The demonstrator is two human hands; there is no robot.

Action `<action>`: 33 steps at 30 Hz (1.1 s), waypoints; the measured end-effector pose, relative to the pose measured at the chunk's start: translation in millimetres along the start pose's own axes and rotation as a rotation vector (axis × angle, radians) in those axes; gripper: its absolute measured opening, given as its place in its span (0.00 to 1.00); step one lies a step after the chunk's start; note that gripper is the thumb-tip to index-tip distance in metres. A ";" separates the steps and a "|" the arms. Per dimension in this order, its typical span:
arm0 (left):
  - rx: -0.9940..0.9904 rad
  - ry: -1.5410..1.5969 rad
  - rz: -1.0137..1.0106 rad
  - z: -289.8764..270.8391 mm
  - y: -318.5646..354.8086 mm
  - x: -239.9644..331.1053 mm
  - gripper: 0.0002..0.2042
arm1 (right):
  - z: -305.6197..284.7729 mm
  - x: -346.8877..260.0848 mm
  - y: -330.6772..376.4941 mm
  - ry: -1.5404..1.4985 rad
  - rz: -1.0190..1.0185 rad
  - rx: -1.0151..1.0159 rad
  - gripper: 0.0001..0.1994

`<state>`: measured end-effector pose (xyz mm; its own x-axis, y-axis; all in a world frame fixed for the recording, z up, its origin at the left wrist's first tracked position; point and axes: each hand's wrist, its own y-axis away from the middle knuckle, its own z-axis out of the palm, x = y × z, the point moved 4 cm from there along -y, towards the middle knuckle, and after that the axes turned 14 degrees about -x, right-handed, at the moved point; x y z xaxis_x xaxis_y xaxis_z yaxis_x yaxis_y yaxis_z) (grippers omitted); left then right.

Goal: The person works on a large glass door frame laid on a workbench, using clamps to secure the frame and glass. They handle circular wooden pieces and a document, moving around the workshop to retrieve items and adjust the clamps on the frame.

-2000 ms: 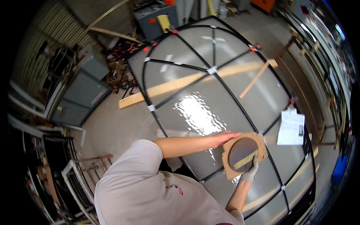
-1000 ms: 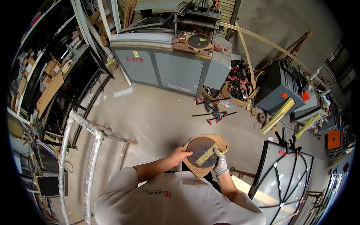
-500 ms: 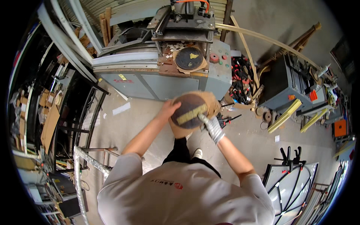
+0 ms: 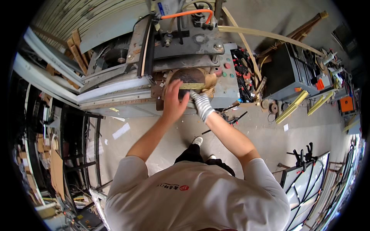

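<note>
A round dark disc [image 4: 188, 75] with a straight yellowish strip [image 4: 192, 86] across it lies over the bed of a grey press machine. Crumpled brown paper [image 4: 209, 82] shows around its right side. My right hand [image 4: 201, 106], in a striped white-grey glove, grips the disc's near edge just below the strip. Bare, my left hand [image 4: 175, 103] is at the disc's near left side with fingers apart and stretched forward; whether its fingertips touch the disc I cannot tell. The press's upper plate [image 4: 185, 46] hangs beyond and above the disc.
An orange hose [image 4: 187, 14] arches over the press. Coloured buttons [image 4: 226, 69] sit on the grey panel at right, beside a heap of black-and-red clamps [image 4: 246, 77]. A round blade [image 4: 115, 56] shows at the left. Long pale profiles [image 4: 115, 90] run along the bench.
I have moved forward to the press, carrying the disc onto its bed. My left hand has come off the disc's edge and opened. The other disc on the bed is now largely hidden.
</note>
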<state>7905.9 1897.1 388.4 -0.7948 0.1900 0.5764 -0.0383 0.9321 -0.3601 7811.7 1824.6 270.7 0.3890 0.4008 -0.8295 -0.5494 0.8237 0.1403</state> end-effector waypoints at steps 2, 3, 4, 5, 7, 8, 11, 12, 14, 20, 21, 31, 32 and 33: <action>-0.017 0.004 0.010 16.0 17.9 -3.9 0.22 | -3.5 24.5 -26.5 0.444 0.127 -0.144 0.15; -0.026 0.007 0.017 25.3 27.2 -6.9 0.22 | -9.1 19.8 -31.8 0.732 0.250 -0.270 0.17; -0.058 -0.006 -0.023 32.5 35.0 -9.1 0.22 | 0.7 -12.7 -23.7 1.019 0.374 -0.396 0.20; -0.094 -0.005 -0.038 45.9 40.1 -12.6 0.22 | -0.6 -36.3 -15.6 1.006 0.412 -0.456 0.24; -0.159 0.009 0.013 69.6 37.3 -6.4 0.23 | -20.3 -62.9 -9.8 1.095 0.315 -0.428 0.22; -0.176 0.020 0.050 76.4 38.8 -1.1 0.23 | -15.4 -88.9 4.5 0.922 0.245 -0.455 0.21; -0.275 0.113 0.119 89.6 31.9 52.1 0.23 | -61.0 -84.5 32.7 0.811 0.133 -0.390 0.16; -0.316 0.122 0.123 99.0 29.9 70.4 0.22 | -81.7 -79.5 50.4 0.814 0.107 -0.320 0.16; -0.419 0.192 0.197 129.8 33.7 103.2 0.21 | -133.0 -64.5 102.0 0.641 0.214 -0.163 0.16; -0.737 0.253 0.373 255.3 16.2 218.5 0.21 | -330.6 -63.9 325.8 0.656 0.450 0.568 0.18; -0.783 0.265 0.391 274.6 11.6 239.8 0.20 | -366.5 -49.3 359.0 0.554 0.424 0.712 0.17; -1.118 0.344 0.748 441.6 -18.9 459.0 0.14 | -518.4 -130.6 538.9 -0.101 0.019 1.310 0.19; -1.166 0.355 0.763 455.2 -22.7 475.8 0.14 | -530.8 -124.8 542.2 -0.058 0.017 1.317 0.22; -1.133 0.347 0.864 471.8 -26.3 487.3 0.13 | -539.4 -118.0 544.4 0.002 0.051 1.335 0.21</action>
<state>7233.8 1819.7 332.7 -0.1345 0.7132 0.6880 0.9798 0.1994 -0.0152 7067.8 2009.4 153.4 0.3885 0.4427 -0.8081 0.5766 0.5673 0.5880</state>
